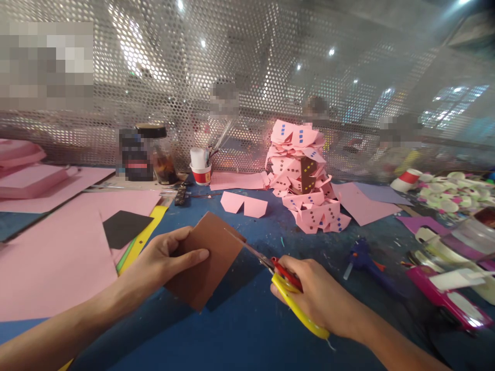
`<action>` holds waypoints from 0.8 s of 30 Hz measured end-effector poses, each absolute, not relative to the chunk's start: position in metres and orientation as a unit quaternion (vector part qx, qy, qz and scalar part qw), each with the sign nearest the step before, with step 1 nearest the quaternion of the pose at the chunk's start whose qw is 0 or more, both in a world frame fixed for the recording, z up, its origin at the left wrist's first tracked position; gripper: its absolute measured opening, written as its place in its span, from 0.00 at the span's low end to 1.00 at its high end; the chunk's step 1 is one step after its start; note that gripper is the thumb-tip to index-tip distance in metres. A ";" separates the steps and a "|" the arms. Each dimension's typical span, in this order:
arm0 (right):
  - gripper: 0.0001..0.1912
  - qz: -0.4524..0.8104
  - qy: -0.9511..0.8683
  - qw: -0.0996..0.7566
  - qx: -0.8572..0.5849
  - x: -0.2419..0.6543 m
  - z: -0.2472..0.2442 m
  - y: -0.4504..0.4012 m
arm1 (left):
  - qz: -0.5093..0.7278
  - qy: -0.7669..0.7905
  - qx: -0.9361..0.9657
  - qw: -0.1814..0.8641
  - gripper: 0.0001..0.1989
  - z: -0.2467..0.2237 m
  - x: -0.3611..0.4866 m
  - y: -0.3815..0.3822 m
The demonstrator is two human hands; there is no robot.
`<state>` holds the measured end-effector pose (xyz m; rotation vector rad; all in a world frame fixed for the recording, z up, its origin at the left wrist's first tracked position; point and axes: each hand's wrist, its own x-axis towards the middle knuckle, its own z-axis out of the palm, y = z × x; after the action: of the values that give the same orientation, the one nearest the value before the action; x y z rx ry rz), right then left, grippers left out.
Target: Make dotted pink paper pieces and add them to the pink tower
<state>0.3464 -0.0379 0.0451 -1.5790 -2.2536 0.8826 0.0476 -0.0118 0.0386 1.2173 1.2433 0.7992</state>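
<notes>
A brown sheet of card point(218, 257) is pinched between the thumb and fingers of my left hand point(174, 257), tilted above the blue table. My right hand point(309, 293) is closed round the red and yellow handles of a pair of scissors point(288, 296). The scissor blades reach the upper right edge of the brown card, and one blade lies over its face. Behind the card, a folded pink paper piece point(244, 204) with a notch stands on the table. A tall stack of pink cut pieces point(305, 178) with small coloured squares rises farther back.
Large pink sheets point(50, 257) and a black piece point(126, 229) lie at the left. A lidded jar point(164, 159) and a paper cup point(201, 170) stand at the back. At the right are a blue glue gun point(365, 257), a magenta tool point(444, 299) and a perforated metal screen point(255, 67) behind.
</notes>
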 end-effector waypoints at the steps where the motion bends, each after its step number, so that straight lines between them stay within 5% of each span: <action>1: 0.16 0.302 -0.773 0.126 -0.543 0.346 0.046 -0.038 | 0.341 0.530 0.521 0.575 0.21 0.039 0.047 -0.012; 24: 0.13 0.292 -0.766 0.110 -0.562 0.346 0.043 -0.036 | 0.353 0.517 0.503 0.596 0.18 0.038 0.048 -0.010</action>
<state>0.3461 -0.0361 0.0432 -1.6507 -2.2522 0.8575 0.0482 -0.0104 0.0380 1.1690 1.2001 0.8199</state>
